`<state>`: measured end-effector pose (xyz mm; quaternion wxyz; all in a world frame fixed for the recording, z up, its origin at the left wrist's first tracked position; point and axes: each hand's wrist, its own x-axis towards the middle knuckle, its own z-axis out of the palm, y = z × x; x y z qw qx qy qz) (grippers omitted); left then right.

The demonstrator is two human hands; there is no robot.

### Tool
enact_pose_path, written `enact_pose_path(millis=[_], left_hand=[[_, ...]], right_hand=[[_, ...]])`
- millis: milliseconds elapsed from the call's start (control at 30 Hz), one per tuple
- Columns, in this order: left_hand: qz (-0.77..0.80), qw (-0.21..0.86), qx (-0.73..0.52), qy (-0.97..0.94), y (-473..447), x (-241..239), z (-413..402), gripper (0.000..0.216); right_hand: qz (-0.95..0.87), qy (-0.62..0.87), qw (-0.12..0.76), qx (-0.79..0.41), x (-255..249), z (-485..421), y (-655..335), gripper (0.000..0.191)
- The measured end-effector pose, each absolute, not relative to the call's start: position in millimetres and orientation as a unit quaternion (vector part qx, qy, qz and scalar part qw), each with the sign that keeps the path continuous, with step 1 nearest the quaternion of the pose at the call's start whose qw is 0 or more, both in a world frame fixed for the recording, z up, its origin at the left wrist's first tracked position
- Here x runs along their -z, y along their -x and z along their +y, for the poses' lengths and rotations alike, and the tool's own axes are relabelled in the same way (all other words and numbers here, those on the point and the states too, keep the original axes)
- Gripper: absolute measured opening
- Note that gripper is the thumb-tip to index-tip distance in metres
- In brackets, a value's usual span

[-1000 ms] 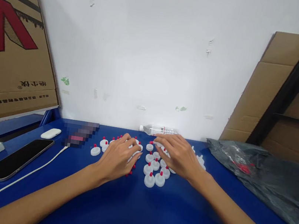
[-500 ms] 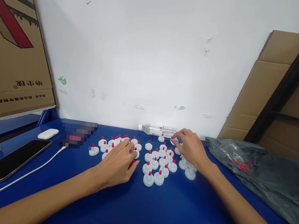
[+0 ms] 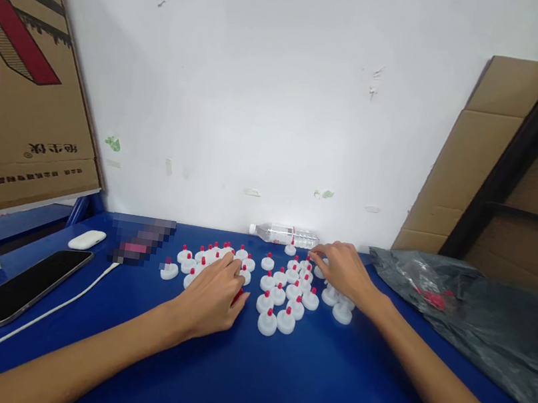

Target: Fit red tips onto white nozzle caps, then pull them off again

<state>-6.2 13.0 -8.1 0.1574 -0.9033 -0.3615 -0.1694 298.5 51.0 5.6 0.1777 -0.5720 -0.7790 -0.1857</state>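
Observation:
Many white round bottle caps (image 3: 267,323) with small red tips stand upright in groups on the blue table. My left hand (image 3: 215,293) is closed above the left group, and small red caps (image 3: 237,296) show between its thumb and curled fingers. My right hand (image 3: 343,266) pinches at the red tip of one white cap (image 3: 306,265) at the back of the middle group. Beneath my right wrist lies another cluster of white caps (image 3: 342,313), partly hidden; whether these bear red tips I cannot make out.
A clear plastic bottle (image 3: 279,233) lies against the white wall. On the left are a phone (image 3: 20,289) with a white cable (image 3: 36,321), a white earbud case (image 3: 86,240) and a cardboard box (image 3: 22,124). A grey plastic bag (image 3: 476,333) covers the right side.
My right hand has moved slightly down and toward me, bringing the cap at its fingertips closer to the middle group. My left hand has barely moved.

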Motion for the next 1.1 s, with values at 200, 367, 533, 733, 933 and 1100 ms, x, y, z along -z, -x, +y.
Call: enact_pose_path(millis=[200, 367, 533, 733, 933, 1100], left_hand=[[-0.352, 0.151, 0.17, 0.908, 6, 9, 14, 0.019], [-0.349, 0.144, 0.164, 0.911, 6, 9, 16, 0.015], [-0.334, 0.133, 0.156, 0.92, 6, 11, 17, 0.012], [-0.343, 0.136, 0.16, 0.916, 7, 11, 17, 0.009], [-0.341, 0.119, 0.144, 0.921, 8, 11, 20, 0.013], [-0.343, 0.091, 0.176, 0.918, 6, 8, 19, 0.01]], right_hand=[[-0.78, 0.578, 0.179, 0.16, -1, 55, -307, 0.043], [-0.798, 0.57, 0.157, 0.113, 7, 58, -310, 0.05], [-0.804, 0.571, 0.147, 0.083, 5, 56, -310, 0.055], [-0.81, 0.565, 0.142, 0.061, 5, 56, -310, 0.055], [-0.816, 0.559, 0.137, 0.052, 6, 59, -309, 0.055], [-0.813, 0.554, 0.16, 0.078, -1, 56, -305, 0.051]])
